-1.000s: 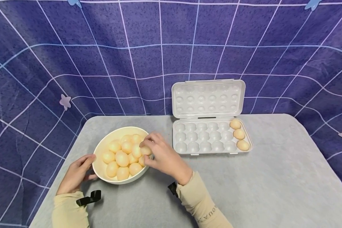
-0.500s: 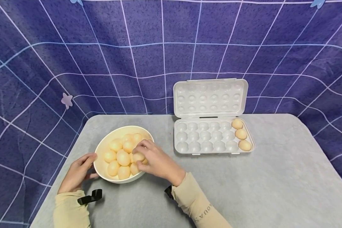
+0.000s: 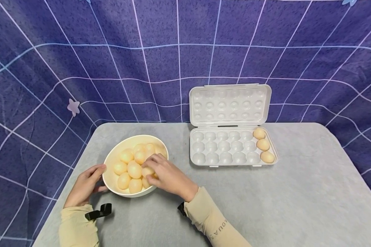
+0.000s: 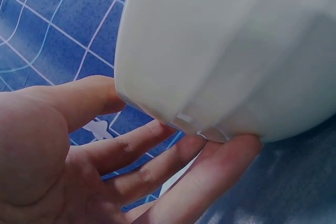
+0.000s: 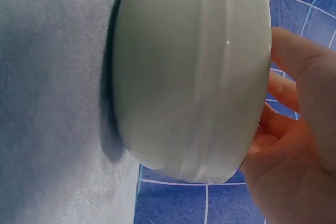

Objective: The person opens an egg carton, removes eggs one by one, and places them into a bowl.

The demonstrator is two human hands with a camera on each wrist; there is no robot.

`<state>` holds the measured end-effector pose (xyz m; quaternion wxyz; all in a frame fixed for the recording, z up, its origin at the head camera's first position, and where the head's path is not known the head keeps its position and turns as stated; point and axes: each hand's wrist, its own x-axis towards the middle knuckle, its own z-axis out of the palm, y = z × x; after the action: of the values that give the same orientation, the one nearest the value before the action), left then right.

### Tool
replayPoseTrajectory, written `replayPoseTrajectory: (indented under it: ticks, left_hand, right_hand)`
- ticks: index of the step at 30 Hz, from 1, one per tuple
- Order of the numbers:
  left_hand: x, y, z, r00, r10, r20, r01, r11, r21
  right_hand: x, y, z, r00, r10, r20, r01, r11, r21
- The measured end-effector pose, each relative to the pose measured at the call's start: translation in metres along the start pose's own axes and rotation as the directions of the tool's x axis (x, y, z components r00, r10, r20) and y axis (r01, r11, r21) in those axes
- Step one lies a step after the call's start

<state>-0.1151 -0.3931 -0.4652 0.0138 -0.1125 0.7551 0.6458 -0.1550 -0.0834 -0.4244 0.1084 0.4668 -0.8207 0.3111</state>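
Note:
A cream-white bowl (image 3: 113, 158) holding several pale brown eggs (image 3: 134, 169) stands at the left of the table. My left hand (image 3: 84, 185) steadies it by the left side, thumb at the rim and fingers against the outer wall. In the left wrist view those fingers touch the bowl's wall (image 4: 210, 45). Over the bowl's right part, my right hand (image 3: 170, 176) pinches an egg (image 3: 147, 171) between thumb and fingers, among the other eggs. From the right wrist, the bowl's wall (image 5: 173, 77) hides the fingertips and that egg.
Right of the bowl lies an open egg box (image 3: 235, 165) with clear-looking cups. Its rightmost column holds 3 eggs (image 3: 263, 144), and its lid (image 3: 230, 104) stands up at the back. A blue gridded curtain (image 3: 160, 61) hangs behind the grey table (image 3: 296, 192).
My right hand has shifted left and slightly down with an egg, from the bowl's right edge further in over the eggs. My left hand keeps its hold on the bowl.

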Motion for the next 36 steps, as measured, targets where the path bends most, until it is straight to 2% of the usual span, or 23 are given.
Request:
replayPoseTrajectory:
  ticks: [3,6,8,13,15,17,20,27,30,33,36]
  left_hand:
    - [0.008,-0.014,-0.006,1.000,0.004,0.003,-0.004,1.000,0.001]
    - [0.012,-0.020,-0.008,0.999,-0.018,-0.032,0.018,1.000,0.002]
    - [0.011,-0.019,-0.008,1.000,-0.007,-0.006,0.007,1.000,0.025]
    - [0.008,-0.013,-0.005,1.000,-0.015,-0.018,0.016,0.999,0.029]
    - [0.010,-0.016,-0.005,0.998,-0.036,-0.049,0.038,0.999,0.024]
    - [0.012,-0.018,-0.006,0.998,-0.043,-0.049,0.045,0.998,0.044]
    - [0.012,-0.018,-0.006,0.998,-0.043,-0.050,0.045,0.998,0.034]
    - [0.000,0.002,0.001,1.000,-0.014,0.013,0.014,1.000,0.019]
    - [0.000,0.002,0.002,1.000,-0.021,0.005,0.021,1.000,-0.007]
    - [-0.001,0.004,0.002,1.000,-0.012,0.026,0.012,1.000,0.005]
    - [-0.001,0.005,0.002,1.000,-0.016,0.008,0.016,1.000,-0.015]
  right_hand:
    - [0.000,0.000,0.001,1.000,0.002,-0.007,-0.002,1.000,-0.024]
    - [0.000,0.000,0.002,1.000,0.008,-0.007,-0.008,0.998,-0.068]
    - [0.000,-0.001,0.003,1.000,0.014,-0.004,-0.014,0.995,-0.096]
    - [0.001,-0.002,0.003,1.000,0.028,0.004,-0.027,0.989,-0.148]
    - [0.001,-0.002,0.003,1.000,0.031,0.000,-0.030,0.987,-0.159]
    - [0.001,-0.002,0.003,1.000,0.029,-0.010,-0.030,0.986,-0.164]
    - [0.001,-0.001,0.003,0.999,0.022,-0.030,-0.026,0.987,-0.157]
    - [-0.002,0.001,-0.005,0.998,0.026,-0.056,-0.034,0.988,-0.153]
    - [-0.003,0.001,-0.008,0.998,0.034,-0.059,-0.043,0.988,-0.147]
    - [-0.003,0.002,-0.010,0.997,0.035,-0.064,-0.043,0.989,-0.139]
    - [-0.003,0.003,-0.013,0.997,0.035,-0.072,-0.044,0.990,-0.131]
